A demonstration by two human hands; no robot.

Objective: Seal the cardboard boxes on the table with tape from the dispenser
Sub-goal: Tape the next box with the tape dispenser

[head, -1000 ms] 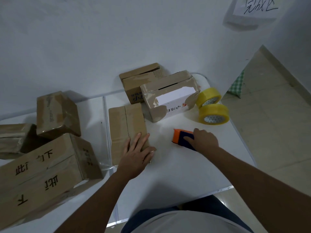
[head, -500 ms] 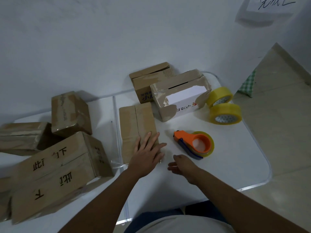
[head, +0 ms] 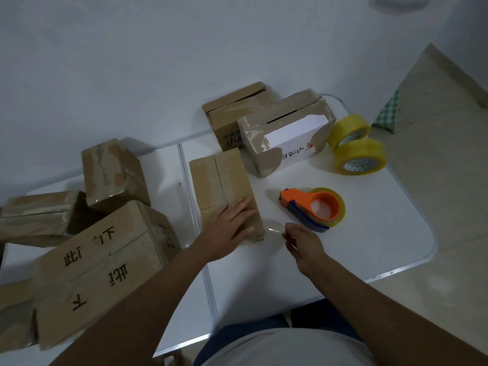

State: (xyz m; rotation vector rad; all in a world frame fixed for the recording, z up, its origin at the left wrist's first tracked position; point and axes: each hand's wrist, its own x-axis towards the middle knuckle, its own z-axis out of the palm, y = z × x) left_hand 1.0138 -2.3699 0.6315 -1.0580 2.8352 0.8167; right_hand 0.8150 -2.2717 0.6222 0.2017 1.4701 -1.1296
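Observation:
A long brown cardboard box [head: 220, 180] lies flat in the middle of the white table [head: 369, 241], its two top flaps meeting along a seam. My left hand [head: 229, 228] presses flat on the box's near end with straight fingers. A loose end of clear tape [head: 274, 227] sticks out from the box's near right corner. My right hand [head: 301, 241] is at that tape end, its fingertips pinching it. The orange and blue tape dispenser [head: 314, 208] lies on the table just beyond my right hand, with nothing holding it.
Two yellow tape rolls [head: 356, 151] sit at the far right. A torn white-sided box [head: 287, 133] and a brown box [head: 235, 114] stand behind. Several taped boxes [head: 105, 260] crowd the left side. The table's right edge drops to a tiled floor.
My right hand let go of the dispenser, left it on the table and came back to the tape end at the box corner. My left hand stayed on the box.

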